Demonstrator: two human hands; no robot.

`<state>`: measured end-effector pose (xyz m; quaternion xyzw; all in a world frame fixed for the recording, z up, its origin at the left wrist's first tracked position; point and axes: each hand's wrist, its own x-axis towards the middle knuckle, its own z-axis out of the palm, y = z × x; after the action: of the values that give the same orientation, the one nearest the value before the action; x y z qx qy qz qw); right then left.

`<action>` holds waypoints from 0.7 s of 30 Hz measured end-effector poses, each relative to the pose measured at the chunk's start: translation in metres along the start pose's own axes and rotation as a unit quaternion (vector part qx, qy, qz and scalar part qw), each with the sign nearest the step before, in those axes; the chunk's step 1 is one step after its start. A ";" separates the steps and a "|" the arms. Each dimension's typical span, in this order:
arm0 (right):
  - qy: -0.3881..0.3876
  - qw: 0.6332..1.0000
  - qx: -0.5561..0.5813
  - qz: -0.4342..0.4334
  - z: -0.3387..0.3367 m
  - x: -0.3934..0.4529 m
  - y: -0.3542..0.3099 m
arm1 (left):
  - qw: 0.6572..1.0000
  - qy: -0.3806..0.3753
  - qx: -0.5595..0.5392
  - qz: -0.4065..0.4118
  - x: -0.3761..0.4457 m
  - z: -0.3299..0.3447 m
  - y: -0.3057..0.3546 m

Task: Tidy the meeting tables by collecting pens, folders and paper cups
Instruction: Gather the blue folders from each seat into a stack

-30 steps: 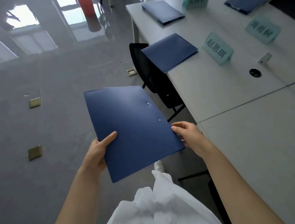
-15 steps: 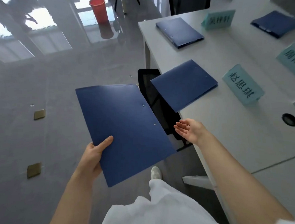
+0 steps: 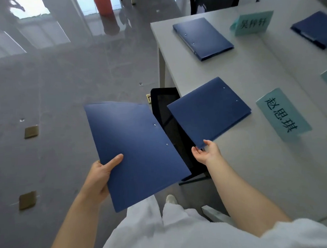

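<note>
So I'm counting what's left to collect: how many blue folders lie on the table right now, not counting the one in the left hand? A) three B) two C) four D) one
A: the overhanging folder at the right hand, one farther along the edge, and one at the right border.

The grey tabletop point(image 3: 231, 72) carries 3 blue folders. The nearest folder point(image 3: 209, 110) overhangs the tabletop's edge. Beside it, inward, stands a teal name card point(image 3: 283, 115). Beyond the nearest folder lies a second folder point(image 3: 203, 38), a second name card point(image 3: 253, 23) beside it, then a third folder point(image 3: 314, 30).
</note>
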<state>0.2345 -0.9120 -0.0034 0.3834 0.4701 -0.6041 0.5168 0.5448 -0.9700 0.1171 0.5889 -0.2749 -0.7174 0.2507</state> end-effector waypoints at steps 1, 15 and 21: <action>0.004 1.000 0.000 -0.001 -0.001 0.005 0.000 | 1.000 -0.003 0.005 -0.002 0.005 0.001 0.004; 0.009 0.989 0.049 -0.137 0.041 0.007 0.001 | 0.998 -0.044 0.044 0.000 0.083 -0.007 0.085; -0.114 0.975 0.144 -0.127 0.057 -0.035 0.005 | 0.999 -0.050 0.012 0.001 0.099 -0.023 0.106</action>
<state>0.2468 -0.9575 0.0444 0.3197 0.3608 -0.7660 0.4254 0.5533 -1.1162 0.1164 0.5552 -0.2961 -0.7424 0.2300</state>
